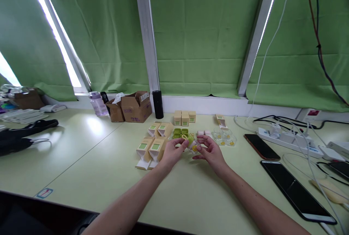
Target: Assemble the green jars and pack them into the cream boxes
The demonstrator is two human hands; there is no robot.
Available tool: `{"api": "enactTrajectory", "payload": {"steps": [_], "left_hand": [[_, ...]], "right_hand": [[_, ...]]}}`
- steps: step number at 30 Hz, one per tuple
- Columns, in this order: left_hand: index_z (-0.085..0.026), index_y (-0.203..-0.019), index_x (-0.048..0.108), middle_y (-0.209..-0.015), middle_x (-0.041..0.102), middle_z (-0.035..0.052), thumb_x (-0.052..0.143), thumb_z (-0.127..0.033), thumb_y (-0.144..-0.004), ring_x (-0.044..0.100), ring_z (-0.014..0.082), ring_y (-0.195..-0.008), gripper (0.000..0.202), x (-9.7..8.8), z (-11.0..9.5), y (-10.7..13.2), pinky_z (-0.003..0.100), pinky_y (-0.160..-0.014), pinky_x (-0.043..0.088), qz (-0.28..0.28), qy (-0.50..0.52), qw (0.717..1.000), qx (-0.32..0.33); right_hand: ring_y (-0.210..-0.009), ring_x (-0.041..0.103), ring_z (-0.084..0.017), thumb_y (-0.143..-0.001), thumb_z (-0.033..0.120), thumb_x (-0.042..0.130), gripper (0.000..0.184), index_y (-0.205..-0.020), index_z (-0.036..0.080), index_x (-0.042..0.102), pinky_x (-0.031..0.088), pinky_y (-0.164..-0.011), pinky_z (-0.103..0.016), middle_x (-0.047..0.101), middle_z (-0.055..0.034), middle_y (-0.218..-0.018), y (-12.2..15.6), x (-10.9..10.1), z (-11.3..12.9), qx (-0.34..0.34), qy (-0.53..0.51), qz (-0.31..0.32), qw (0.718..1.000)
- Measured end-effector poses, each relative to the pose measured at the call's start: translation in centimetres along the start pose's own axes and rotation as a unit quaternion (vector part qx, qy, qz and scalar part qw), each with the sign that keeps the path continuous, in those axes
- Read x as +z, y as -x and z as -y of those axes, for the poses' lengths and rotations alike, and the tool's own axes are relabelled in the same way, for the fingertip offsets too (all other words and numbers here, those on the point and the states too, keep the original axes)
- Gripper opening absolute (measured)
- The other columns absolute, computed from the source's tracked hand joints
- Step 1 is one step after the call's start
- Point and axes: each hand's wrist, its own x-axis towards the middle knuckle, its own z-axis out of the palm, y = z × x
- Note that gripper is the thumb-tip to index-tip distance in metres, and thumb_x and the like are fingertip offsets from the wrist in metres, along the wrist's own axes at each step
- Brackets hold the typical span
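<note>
My left hand [172, 151] and my right hand [210, 150] meet over the pale green table [89, 162], both pinching a small clear plastic piece with a green and a yellow part [192, 143]. Just left of the hands lie open tan cartons with green labels [151, 148]. Behind the hands sit small green pieces [180, 132], pink pieces [204, 132] and clear trays with yellow dots [225, 138]. Three closed tan boxes [184, 117] stand further back.
Two brown cardboard boxes [132, 108], a black cylinder [157, 104] and a clear bottle [97, 103] stand by the window sill. Two phones [261, 146] [296, 190], a power strip [289, 138] and cables lie at right. A black bag [21, 135] lies at left.
</note>
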Motion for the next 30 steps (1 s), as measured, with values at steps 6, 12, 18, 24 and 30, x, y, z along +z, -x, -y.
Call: {"api": "enactTrajectory", "payload": {"steps": [6,12,18,24,30], "left_hand": [[-0.016,-0.084,0.079,-0.081,0.077,0.007,0.075,-0.07,-0.077,0.066,0.0209,-0.075,0.054,0.0,-0.1,0.0,0.029,-0.071,0.05,0.004,0.005,1.0,-0.003],[-0.016,-0.084,0.079,-0.08,0.076,0.0055,0.076,-0.068,-0.076,0.064,0.0184,-0.069,0.053,0.2,-0.2,0.1,0.026,-0.064,0.048,0.011,0.01,1.0,-0.013],[-0.016,-0.084,0.079,-0.083,0.077,0.0059,0.076,-0.066,-0.077,0.065,0.0187,-0.072,0.05,0.1,-0.5,0.2,0.027,-0.067,0.049,0.023,0.002,1.0,-0.004],[-0.016,-0.085,0.08,-0.088,0.078,0.0076,0.076,-0.065,-0.077,0.067,0.0217,-0.078,0.05,0.0,0.1,-0.1,0.028,-0.07,0.051,0.038,-0.012,0.999,-0.005],[-0.016,-0.092,0.083,-0.093,0.079,0.0102,0.077,-0.065,-0.078,0.071,0.026,-0.087,0.051,0.0,0.7,-0.2,0.029,-0.071,0.055,0.027,-0.016,0.999,0.011]], "right_hand": [[-0.085,0.073,-0.021,-0.065,0.053,0.095,0.061,-0.111,0.026,0.065,0.071,-0.067,-0.042,0.064,-0.0017,-0.105,-0.1,-0.1,0.0,-0.001,0.001,-0.001,1.0],[-0.08,0.071,-0.018,-0.064,0.054,0.095,0.063,-0.111,0.026,0.064,0.071,-0.065,-0.041,0.063,-0.0008,-0.103,-0.2,-0.1,-0.2,-0.004,0.007,-0.004,1.0],[-0.08,0.07,-0.018,-0.066,0.053,0.094,0.062,-0.114,0.027,0.064,0.07,-0.067,-0.042,0.061,-0.0008,-0.105,0.1,-0.1,0.0,0.0,0.016,0.014,1.0],[-0.084,0.072,-0.018,-0.074,0.05,0.09,0.063,-0.127,0.032,0.062,0.068,-0.08,-0.046,0.061,-0.0026,-0.116,0.7,-0.3,0.2,-0.009,0.038,0.071,0.997],[-0.088,0.074,-0.02,-0.078,0.05,0.087,0.06,-0.13,0.034,0.062,0.067,-0.087,-0.05,0.061,-0.0039,-0.121,0.8,-0.1,0.2,-0.014,0.051,0.096,0.994]]}}
